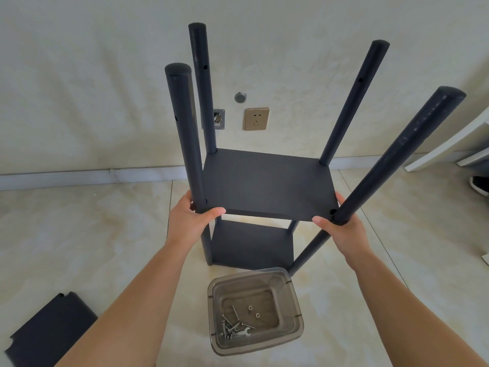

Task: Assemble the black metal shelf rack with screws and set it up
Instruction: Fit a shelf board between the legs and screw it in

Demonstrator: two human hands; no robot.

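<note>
A: Where is the black shelf rack [264, 186] seen?

B: It is seen upright on the tiled floor [79, 234], at the centre of the view, in front of the wall [105, 75]. Four round posts are carried up past an upper shelf panel [267, 181], and a lower shelf panel [254, 245] is seen beneath it.

A: How is it held?

B: The near-left corner of the upper panel is gripped by the left hand [190, 221], with the thumb laid on top of the panel edge and the other fingers curled round the near-left post [185, 136]. The near-right corner is gripped by the right hand [344, 231], thumb on the panel edge, fingers wrapped behind the near-right post [391, 160].

A: What is found around it?

B: At six o'clock from the rack, just beside its foot, a clear plastic tub [293, 308] is set on the floor; screws [230, 328], two washers and a small wrench [244, 332] are held in it. At eight o'clock, well apart, a loose black panel [50, 332] is laid flat. At twelve o'clock a gold wall socket [256, 119] is seen between the far posts. At three o'clock a dark shoe [480, 184] is partly shown.
</note>
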